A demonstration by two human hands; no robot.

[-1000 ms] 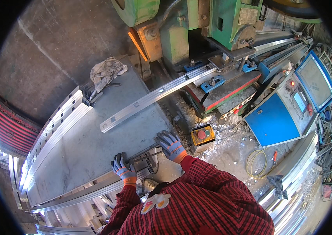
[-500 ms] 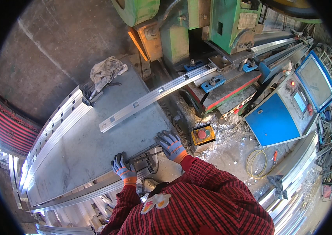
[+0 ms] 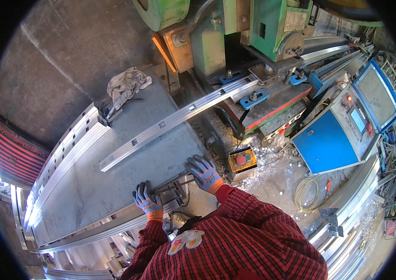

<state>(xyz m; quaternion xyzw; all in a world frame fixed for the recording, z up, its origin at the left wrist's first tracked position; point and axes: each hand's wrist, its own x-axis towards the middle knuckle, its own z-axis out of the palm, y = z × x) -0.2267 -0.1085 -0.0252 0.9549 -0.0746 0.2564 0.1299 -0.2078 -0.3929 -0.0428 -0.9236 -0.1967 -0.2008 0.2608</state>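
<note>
On the near edge of the grey metal table rests my left hand, gloved in grey and orange, fingers spread and holding nothing. My right hand, in a matching glove, lies with fingers stretched over the table's right corner, also without anything in it. Beyond both hands, apart from them, a long silver metal profile with square holes slants across the table. Its far end goes under the head of the green punch press, where the tooling hides it.
Punched profiles are stacked along the table's left side, near a crumpled rag. A yellow box with a red button stands right of my right hand. Farther right are a blue control cabinet, a coiled hose and scattered metal scraps.
The silver profile has slid out of the press toward the lower left, and its near end reaches farther over the table. Another square hole shows along it. Both hands have stayed in place.
</note>
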